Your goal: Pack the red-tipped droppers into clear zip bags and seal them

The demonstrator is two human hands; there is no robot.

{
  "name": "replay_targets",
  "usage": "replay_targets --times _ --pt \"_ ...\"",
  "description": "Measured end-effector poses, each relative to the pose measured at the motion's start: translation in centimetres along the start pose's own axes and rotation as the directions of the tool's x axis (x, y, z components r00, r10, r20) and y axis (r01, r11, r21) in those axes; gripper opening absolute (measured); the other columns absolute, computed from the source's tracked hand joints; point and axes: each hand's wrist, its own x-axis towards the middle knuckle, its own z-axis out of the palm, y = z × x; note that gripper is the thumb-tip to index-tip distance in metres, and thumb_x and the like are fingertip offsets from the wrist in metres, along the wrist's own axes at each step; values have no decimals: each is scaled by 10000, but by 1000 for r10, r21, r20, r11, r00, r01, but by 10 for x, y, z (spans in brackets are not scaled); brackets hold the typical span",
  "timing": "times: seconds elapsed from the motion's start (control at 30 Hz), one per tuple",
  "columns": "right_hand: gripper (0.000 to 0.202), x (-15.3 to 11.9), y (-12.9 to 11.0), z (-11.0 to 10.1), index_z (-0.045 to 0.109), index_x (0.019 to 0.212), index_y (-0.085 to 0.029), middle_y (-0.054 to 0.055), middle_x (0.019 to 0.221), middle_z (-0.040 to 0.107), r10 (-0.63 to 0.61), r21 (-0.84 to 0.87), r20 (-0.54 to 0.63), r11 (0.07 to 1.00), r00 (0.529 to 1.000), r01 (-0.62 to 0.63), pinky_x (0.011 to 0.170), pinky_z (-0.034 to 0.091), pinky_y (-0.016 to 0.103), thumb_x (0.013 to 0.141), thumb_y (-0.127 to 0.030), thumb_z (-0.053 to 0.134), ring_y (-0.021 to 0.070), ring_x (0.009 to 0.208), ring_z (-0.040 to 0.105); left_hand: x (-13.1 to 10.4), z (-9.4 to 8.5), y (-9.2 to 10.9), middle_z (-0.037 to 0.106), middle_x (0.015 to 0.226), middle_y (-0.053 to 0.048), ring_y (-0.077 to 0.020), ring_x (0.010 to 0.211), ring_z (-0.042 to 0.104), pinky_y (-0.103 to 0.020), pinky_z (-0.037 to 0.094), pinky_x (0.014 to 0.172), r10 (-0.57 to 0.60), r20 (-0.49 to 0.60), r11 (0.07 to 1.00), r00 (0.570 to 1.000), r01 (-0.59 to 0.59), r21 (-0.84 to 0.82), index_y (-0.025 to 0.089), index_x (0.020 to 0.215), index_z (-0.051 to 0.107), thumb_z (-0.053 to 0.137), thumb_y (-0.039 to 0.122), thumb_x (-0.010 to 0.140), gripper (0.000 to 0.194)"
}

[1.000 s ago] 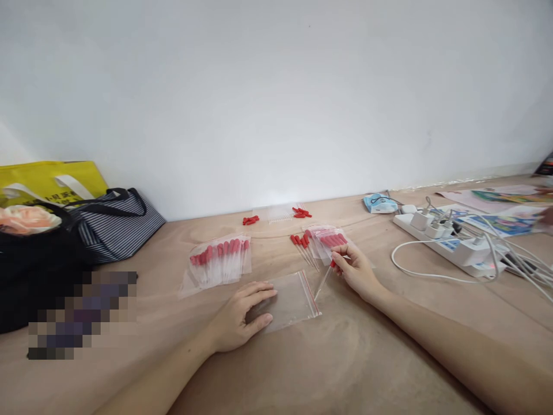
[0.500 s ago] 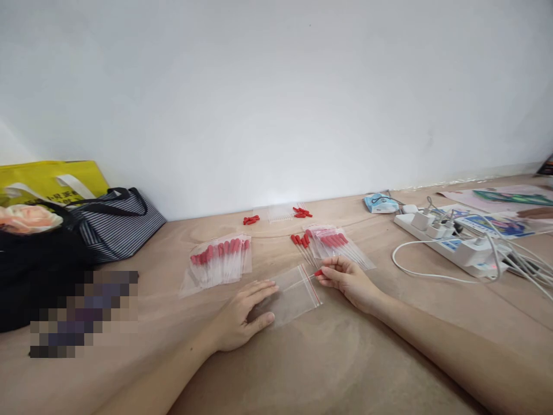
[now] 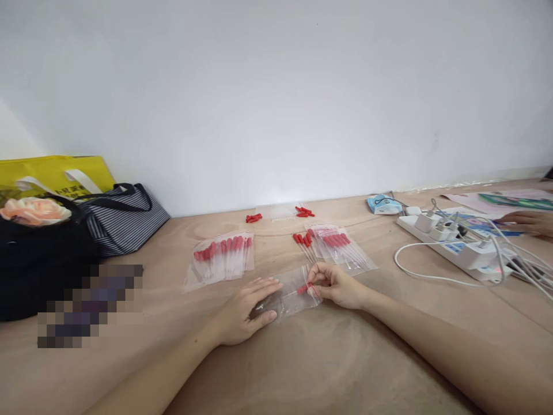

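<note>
In the head view, the left hand (image 3: 249, 311) lies over the closed end of a clear zip-lock bag (image 3: 285, 305) on the table (image 3: 276, 369), thumb spread apart from the fingers, pressing rather than gripping. The right hand (image 3: 311, 288) is at the bag's mouth, thumb and fingertips pinched narrowly on the red bulb of a dropper (image 3: 301, 290), whose stem lies inside the bag.

Just beyond, a few loose red-bulbed droppers (image 3: 302, 241) touch a stack of bagged droppers (image 3: 339, 241) on the right; another fan of bagged droppers (image 3: 222, 256) lies to the left. Near the wall (image 3: 276, 115) are two small heaps of red bulbs (image 3: 254, 218) with clear tubes (image 3: 283, 213) between them.

At far left, a yellow tote bag (image 3: 56, 170) carries dark Chinese characters, one seemingly 贝; the rest are partly covered or too small to read surely. Before it sit a striped bag (image 3: 129, 222) and a black bag (image 3: 30, 265) bearing a peach rose.

On the right, beyond a blue face mask (image 3: 383, 204), a white power strip (image 3: 453, 251) full of plugs glows red at one end, its brand illegible. Another person's hand (image 3: 529, 223) rests on colourful printed sheets (image 3: 486, 222).
</note>
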Motion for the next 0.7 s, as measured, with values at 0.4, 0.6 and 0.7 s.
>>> replay_targets --times 0.4,0.6,0.7 --pt "255 6 -4 -13 631 648 -154 13 631 572 -80 -487 82 867 993 110 522 394 211 739 -372 533 102 584 498 0 1 -3 394 1334 -40 -209 1240 327 -427 221 1050 10 14 1000 1000 -10 -2 242 1260 401 444 379 847 437" --pt "175 49 -21 -48 637 697 -156 25 709 638 -164 -830 -297 532 941 -169 587 392 202 739 -227 482 120 662 556 -1 0 -3 342 1365 -29 -228 1258 290 -450 229 1042 -19 41 1000 999 18 11 263 1262 403 390 391 871 412" --pt "211 79 -26 -57 649 825 -176 42 807 653 -159 -873 -394 373 905 -314 615 385 212 760 -224 455 137 733 573 -1 0 -3 346 1363 -23 -221 1255 299 -447 231 1042 -5 35 1000 999 4 24 270 1263 401 378 368 880 396"
